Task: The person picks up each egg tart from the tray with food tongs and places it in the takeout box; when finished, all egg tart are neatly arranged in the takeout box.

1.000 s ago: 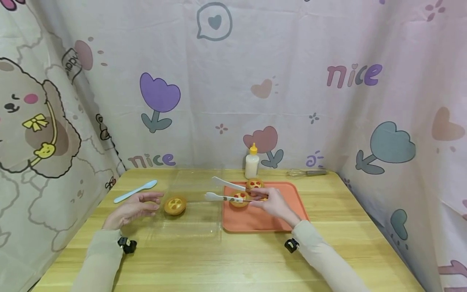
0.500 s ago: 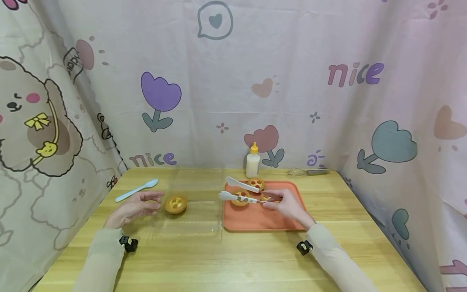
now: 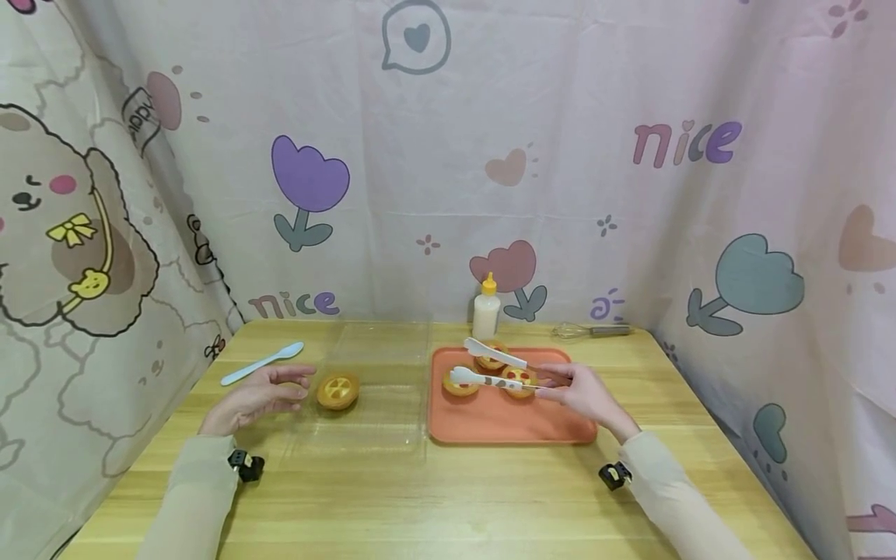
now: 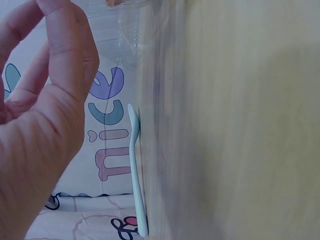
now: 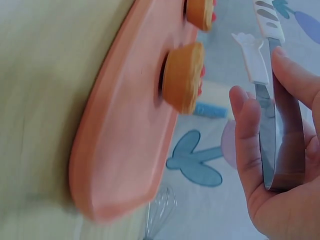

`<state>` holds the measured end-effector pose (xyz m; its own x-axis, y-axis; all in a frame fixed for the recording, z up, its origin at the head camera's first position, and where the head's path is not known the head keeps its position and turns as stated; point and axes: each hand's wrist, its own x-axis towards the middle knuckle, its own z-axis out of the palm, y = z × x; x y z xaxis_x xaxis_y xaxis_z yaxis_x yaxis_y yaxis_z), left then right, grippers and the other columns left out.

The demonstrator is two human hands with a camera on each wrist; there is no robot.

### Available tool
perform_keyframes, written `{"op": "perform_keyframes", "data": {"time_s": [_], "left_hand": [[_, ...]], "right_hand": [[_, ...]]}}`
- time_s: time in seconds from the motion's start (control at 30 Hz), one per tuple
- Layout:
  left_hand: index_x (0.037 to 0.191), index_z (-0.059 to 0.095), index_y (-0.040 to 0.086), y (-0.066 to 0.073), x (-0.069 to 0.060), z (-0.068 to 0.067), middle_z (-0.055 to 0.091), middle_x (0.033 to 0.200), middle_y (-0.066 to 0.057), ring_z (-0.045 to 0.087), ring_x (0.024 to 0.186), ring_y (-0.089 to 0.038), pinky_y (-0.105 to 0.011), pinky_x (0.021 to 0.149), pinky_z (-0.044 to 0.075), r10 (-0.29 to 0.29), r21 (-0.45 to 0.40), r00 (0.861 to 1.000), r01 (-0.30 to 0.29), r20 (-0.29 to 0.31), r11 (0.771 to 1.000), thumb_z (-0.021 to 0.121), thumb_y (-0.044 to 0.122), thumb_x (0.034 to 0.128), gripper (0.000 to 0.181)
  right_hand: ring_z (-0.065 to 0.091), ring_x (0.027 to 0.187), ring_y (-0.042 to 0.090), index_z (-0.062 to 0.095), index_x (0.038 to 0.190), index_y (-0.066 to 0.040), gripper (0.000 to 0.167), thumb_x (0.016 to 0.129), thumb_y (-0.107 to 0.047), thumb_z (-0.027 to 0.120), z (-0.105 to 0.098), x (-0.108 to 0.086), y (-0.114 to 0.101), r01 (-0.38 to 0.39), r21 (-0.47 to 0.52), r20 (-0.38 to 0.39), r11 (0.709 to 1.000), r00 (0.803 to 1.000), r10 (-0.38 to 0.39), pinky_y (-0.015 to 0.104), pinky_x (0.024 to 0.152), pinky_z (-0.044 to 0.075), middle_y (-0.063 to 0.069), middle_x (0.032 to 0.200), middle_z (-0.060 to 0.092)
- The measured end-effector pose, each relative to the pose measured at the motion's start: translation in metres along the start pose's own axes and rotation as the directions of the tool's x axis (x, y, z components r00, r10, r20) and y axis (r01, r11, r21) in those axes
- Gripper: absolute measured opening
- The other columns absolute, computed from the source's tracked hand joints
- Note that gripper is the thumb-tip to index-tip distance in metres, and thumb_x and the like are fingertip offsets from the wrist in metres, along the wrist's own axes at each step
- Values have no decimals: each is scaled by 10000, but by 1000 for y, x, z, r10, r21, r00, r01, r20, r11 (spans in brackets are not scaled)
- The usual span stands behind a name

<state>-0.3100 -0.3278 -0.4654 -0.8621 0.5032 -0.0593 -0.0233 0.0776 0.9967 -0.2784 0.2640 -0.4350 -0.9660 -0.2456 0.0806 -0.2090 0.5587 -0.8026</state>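
My right hand grips metal tongs with white tips, thumb on one arm and fingers on the other. Their spread tips point left above the orange tray, with nothing between them. Three small tarts with red toppings sit on that tray, among them a right-hand tart; the tongs partly cover them in the head view. To the left, my left hand hovers with loosely bent fingers, holding nothing. Just right of its fingertips is a yellow-topped tart in a clear plastic container.
A light blue spoon lies beyond my left hand. Behind the tray stands a white squeeze bottle with a yellow cap. A whisk lies at the back right edge, before a patterned curtain.
My right hand has moved right with the tongs, bringing their tips from beside the tray's left edge to above the tarts. My left hand stays almost where it was.
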Motion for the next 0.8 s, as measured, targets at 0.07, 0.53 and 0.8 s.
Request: {"op": "perform_keyframes", "data": {"time_s": [0.07,0.53,0.8], "left_hand": [[1448,384,-69,0,0,-1,610,1154,-87,669,930,-143,-337,809,607,11,-7,1000,-11,11,1000,550,-12,968,511],[1463,318,-110,-1,1,-2,609,1158,-85,671,937,-136,-341,823,604,17,-31,1000,-16,24,999,532,-32,970,543],[1461,298,-125,-4,-1,-3,586,1173,-116,665,928,-136,-351,822,605,-1,7,1000,1,-4,1000,563,-6,962,577]], "right_hand": [[677,1070,282,633,1299,-55,492,856,-220,769,-6,-2,2,-13,-3,-3,1000,1000,13,283,796,598,204,1211,671],[659,1089,305,597,1348,-68,556,862,-282,761,-47,-18,25,-86,-64,-15,994,996,85,376,698,591,219,1269,638],[623,942,243,600,1352,-103,550,859,-283,762,-56,-25,38,-121,-97,-18,988,993,120,366,550,545,173,1276,649]]}}
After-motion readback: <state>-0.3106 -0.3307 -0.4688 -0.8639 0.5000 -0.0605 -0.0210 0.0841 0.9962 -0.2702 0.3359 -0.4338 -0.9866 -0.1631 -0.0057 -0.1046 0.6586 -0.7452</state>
